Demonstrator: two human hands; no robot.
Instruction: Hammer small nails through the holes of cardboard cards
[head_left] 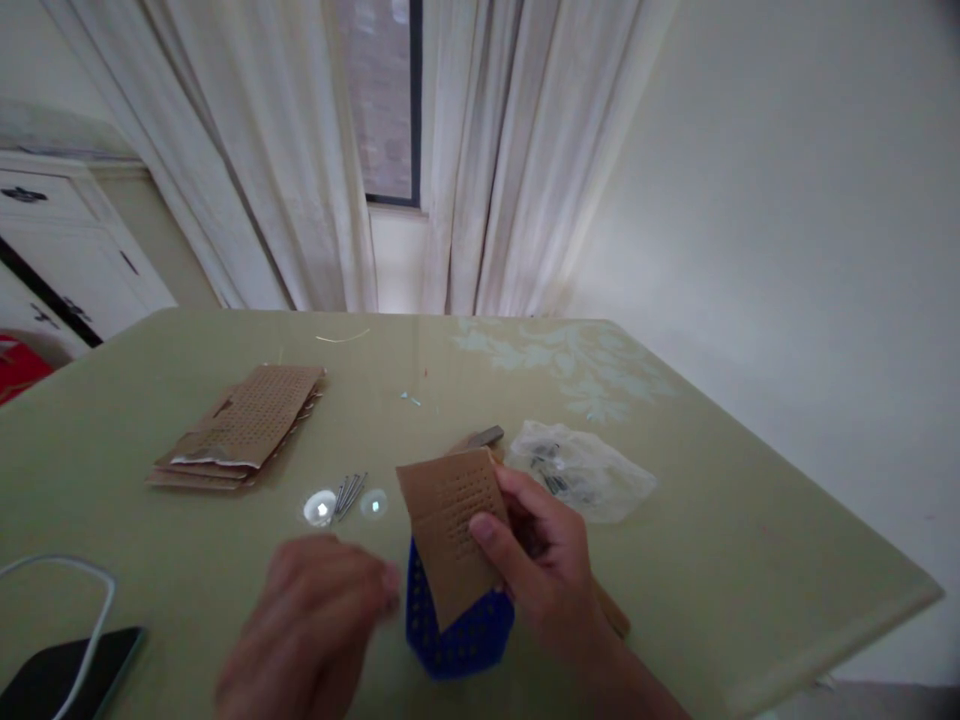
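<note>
My right hand [547, 560] grips a small brown cardboard piece [450, 530] between thumb and fingers, tilted above a blue perforated plastic basket [461, 650]. Rows of small holes mark the cardboard. My left hand [307, 620], blurred, is curled closed to the left of the basket. Whether its pinched fingers contain anything is hidden. Several nails [350, 495] lie on the table beyond it, between a shiny round disc [320, 508] and a clear disc [374, 504]. Behind the cardboard and right hand, a hammer-like tool shows a grey metal end [487, 437] and a wooden end [611, 608].
Stacked perforated cardboard [255, 415] sits at the left of the green table [712, 560]. A clear plastic bag [585, 470] with dark small pieces lies at right. A phone-like dark device [75, 675] with a white cable [105, 600] occupies the near left. Small bits [409, 398] lie farther back.
</note>
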